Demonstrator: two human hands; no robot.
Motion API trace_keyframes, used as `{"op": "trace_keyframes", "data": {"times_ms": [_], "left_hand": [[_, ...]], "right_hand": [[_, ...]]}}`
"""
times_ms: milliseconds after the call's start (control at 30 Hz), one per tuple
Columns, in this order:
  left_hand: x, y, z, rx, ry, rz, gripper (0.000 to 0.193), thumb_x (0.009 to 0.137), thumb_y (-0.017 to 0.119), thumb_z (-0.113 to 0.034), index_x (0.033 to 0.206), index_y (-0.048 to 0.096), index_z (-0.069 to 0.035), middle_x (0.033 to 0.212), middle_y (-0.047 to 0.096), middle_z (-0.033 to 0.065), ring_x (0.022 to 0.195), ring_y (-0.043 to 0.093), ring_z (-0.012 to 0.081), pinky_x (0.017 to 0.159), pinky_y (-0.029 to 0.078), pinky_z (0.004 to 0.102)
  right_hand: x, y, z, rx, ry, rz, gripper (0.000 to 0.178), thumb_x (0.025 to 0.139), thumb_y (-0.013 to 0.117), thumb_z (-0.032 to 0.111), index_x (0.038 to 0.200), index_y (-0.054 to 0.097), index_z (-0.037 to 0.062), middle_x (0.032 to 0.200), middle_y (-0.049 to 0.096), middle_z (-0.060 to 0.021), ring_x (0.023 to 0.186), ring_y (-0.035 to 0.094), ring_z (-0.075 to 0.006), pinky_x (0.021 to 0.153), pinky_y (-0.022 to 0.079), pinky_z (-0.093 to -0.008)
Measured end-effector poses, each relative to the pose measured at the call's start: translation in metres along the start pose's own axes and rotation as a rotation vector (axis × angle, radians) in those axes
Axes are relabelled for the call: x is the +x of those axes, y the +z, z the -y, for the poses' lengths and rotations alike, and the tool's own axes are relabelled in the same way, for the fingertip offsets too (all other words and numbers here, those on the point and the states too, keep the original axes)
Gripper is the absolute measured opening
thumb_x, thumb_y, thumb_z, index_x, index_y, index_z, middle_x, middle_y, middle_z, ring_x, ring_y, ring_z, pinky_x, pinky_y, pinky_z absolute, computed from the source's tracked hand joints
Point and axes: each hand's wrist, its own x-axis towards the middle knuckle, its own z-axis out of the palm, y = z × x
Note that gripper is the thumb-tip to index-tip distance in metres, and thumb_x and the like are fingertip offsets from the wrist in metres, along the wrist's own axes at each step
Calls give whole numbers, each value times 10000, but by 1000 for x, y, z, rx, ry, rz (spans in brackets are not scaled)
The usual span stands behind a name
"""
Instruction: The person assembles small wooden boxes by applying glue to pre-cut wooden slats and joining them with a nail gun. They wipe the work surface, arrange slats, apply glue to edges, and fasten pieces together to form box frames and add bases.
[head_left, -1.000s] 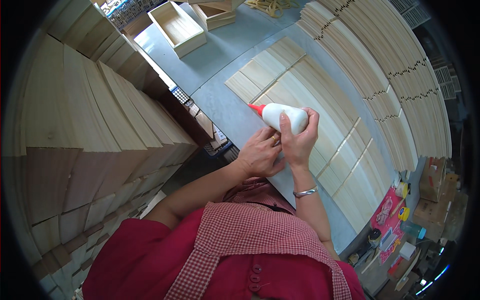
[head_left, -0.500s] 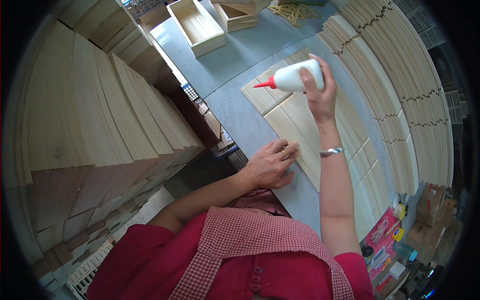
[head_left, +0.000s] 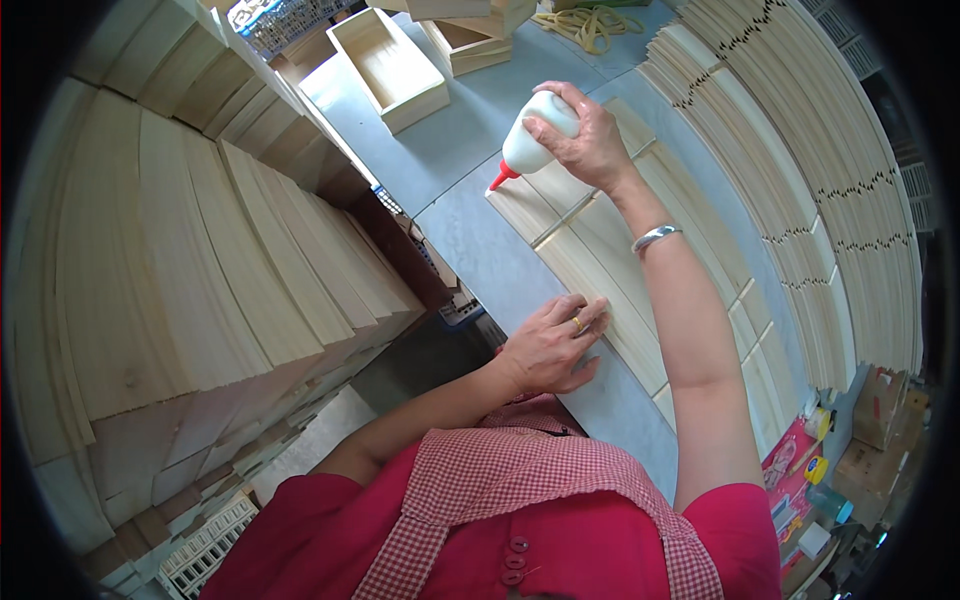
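My right hand [head_left: 594, 142] is wrapped around a white squeeze bottle [head_left: 530, 143] with a red nozzle. The bottle is tilted down, and its tip is at the far left corner of a row of pale grooved wooden boards [head_left: 588, 268]. Whether the tip touches the wood or any glue comes out, I cannot tell. These boards lie flat, side by side, on a grey table [head_left: 465, 240]. My left hand [head_left: 552, 345] rests by the boards' near left edge, fingertips on the wood, thumb apart, holding nothing.
Tall stacks of notched wooden pieces [head_left: 800, 210] line the right side. Open wooden boxes [head_left: 390, 65] and a bundle of yellowish bands [head_left: 592, 25] sit at the far end. A high pile of planks [head_left: 180, 250] stands left. Bottles [head_left: 828, 500] crowd the lower right.
My right hand has swung the bottle from nearly level to pointing down, moving it left so the nozzle reaches the boards' corner. My left hand stays at the boards' edge.
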Motion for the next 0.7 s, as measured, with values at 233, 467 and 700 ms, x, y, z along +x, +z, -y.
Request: {"op": "trace_keyframes", "data": {"times_ms": [233,467,700], "left_hand": [[3,-3,-2,-13,-3,12,607,738,771,-288,1265,655,-9,1412,547,116,1174,553,317,994,500,414],[5,-4,-3,-4,-12,6,607,735,777,-282,1271,663,-20,1435,543,105,1162,560,309,960,514,411],[5,-1,-4,16,-10,6,591,757,779,-286,1277,663,-30,1449,537,104,1161,567,309,957,514,419]], "right_hand": [[21,-25,-7,-77,-17,13,527,854,782,408,1258,647,98,1085,737,-146,1004,720,-302,908,569,-395],[38,-51,-17,-157,-25,12,483,880,778,380,1262,650,112,1117,725,-112,1053,691,-250,944,540,-378],[50,-71,-30,-194,28,-40,540,839,781,410,1264,670,95,1151,734,-165,1062,707,-324,949,553,-394]]}}
